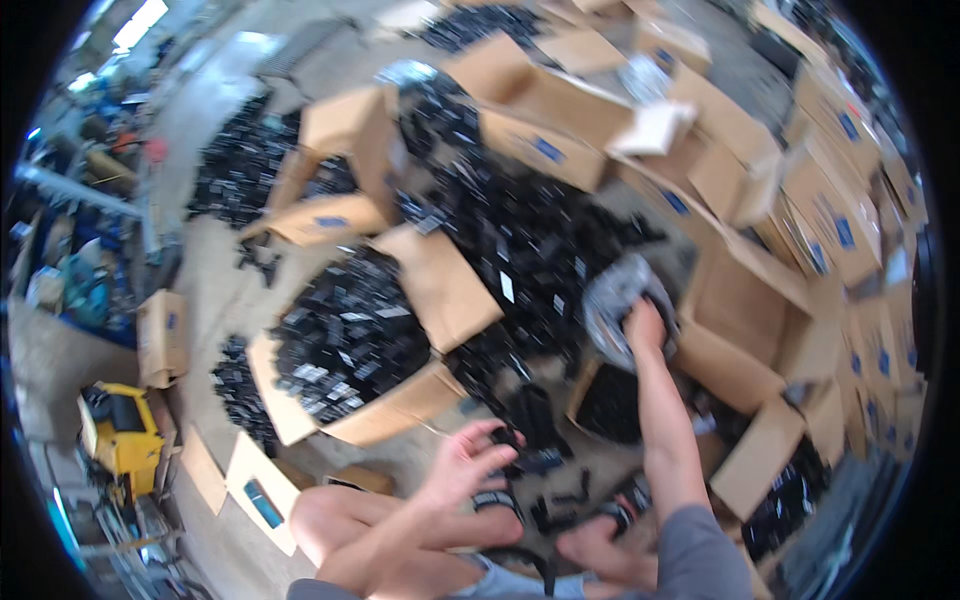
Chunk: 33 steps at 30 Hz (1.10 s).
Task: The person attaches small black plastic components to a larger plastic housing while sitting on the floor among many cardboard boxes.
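Observation:
My left hand (466, 464) is raised over my lap, its fingers closed round a small black part (508, 438). Blur hides the exact kind of that part. Stretched out to the right, my right hand (643, 325) reaches into the mouth of a greyish plastic bag (607, 298). Its fingertips are hidden there, so what they touch cannot be made out. Just below the bag, a small carton (580, 398) holds dark parts. Loose black parts (540, 240) lie in a large heap on the floor beyond both hands.
A big open carton (400, 405) brimming with black parts stands to the left. An opened carton (750, 300) sits right of the bag, and stacked cartons (835, 200) line the right side. A yellow machine (128, 432) is at far left. My sandalled feet (590, 535) rest among loose parts.

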Each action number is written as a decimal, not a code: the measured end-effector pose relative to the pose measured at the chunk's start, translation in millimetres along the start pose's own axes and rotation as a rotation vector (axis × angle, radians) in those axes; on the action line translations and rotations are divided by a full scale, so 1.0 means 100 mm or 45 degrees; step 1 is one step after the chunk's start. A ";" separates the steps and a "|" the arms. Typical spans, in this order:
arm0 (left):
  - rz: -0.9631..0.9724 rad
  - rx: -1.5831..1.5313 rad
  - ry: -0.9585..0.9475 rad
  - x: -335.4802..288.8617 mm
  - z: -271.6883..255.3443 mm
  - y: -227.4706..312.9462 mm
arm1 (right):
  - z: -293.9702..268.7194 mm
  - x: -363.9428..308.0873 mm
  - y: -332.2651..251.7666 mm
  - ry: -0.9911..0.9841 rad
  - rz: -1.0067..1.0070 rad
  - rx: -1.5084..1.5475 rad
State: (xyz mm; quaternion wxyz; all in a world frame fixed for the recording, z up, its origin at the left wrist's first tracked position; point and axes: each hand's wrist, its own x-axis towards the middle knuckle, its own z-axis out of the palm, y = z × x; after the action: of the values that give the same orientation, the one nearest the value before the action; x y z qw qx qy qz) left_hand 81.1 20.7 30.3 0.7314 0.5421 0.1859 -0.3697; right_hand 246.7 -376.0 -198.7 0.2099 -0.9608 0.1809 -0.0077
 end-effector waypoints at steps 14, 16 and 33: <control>0.047 -0.390 -0.010 -0.10 -0.06 0.07 | -1.11 -1.15 -0.72 0.541 0.145 0.781; 0.140 -0.529 0.001 -0.13 -0.05 0.01 | -1.39 -1.73 -1.07 0.494 0.179 1.157; 0.603 -0.603 -0.050 -1.07 0.70 -0.45 | -2.14 -3.89 -2.00 0.199 0.090 1.490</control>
State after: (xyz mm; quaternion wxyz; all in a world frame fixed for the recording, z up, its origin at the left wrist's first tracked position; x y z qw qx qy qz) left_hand -31.7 -14.3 96.5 0.9060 0.3781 0.1214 -0.1464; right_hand -67.2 -156.4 101.7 0.6910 -0.6754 0.1934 -0.1700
